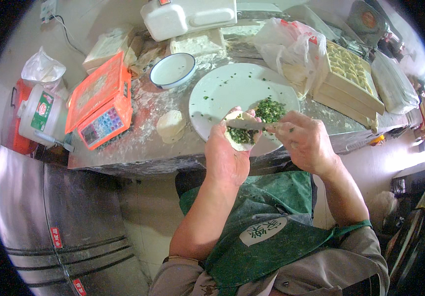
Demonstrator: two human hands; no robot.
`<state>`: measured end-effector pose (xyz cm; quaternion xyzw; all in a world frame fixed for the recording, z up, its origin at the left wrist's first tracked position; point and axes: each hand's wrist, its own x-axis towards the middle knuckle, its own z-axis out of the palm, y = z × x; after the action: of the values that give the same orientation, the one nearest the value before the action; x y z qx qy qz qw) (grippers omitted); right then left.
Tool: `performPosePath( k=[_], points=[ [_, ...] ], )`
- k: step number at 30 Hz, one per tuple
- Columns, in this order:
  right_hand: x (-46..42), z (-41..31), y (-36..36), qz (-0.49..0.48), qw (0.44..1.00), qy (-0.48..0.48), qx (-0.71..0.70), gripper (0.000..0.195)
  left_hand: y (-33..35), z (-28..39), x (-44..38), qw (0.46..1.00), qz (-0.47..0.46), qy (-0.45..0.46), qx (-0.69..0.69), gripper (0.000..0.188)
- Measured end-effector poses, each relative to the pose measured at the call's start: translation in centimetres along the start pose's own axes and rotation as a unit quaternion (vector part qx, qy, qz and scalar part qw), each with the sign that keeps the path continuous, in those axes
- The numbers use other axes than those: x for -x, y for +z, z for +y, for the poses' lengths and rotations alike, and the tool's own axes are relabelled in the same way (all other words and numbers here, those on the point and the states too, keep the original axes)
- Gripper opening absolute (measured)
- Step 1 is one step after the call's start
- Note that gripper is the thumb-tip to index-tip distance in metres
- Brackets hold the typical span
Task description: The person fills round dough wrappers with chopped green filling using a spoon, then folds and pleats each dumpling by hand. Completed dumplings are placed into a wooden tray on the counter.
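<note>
My left hand (229,155), palm up over the near edge of a large white plate (219,88), cups a round dough wrapper (239,145). Chopped green filling (242,135) lies on the wrapper. Held in my right hand (303,138) is a flat spreading stick (244,124), its blade lying across the upper part of the wrapper. A heap of the same chopped green filling (270,110) rests on the plate's right side, just behind my hands, with small green bits scattered elsewhere on it. A short stack of round dough wrappers (171,125) sits on the floured worktop left of the plate.
An orange kitchen scale (99,100) and a blue-rimmed white bowl (172,70) stand left on the worktop (142,144). Right of the plate are a plastic bag (295,55) and a wooden tray (349,96) holding rows of dumplings (347,66). A white plastic jug (42,111) stands far left.
</note>
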<state>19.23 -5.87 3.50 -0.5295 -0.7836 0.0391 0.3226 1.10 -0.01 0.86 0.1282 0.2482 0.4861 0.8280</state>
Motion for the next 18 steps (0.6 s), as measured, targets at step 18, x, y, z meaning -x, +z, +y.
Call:
performPosePath(
  k=[18],
  points=[
    [1.9,-0.2,1.2,0.056,0.996,0.051,-0.043,0.017,-0.2,-0.3,-0.3,0.998,0.034,0.037,0.049,0.033]
  ],
)
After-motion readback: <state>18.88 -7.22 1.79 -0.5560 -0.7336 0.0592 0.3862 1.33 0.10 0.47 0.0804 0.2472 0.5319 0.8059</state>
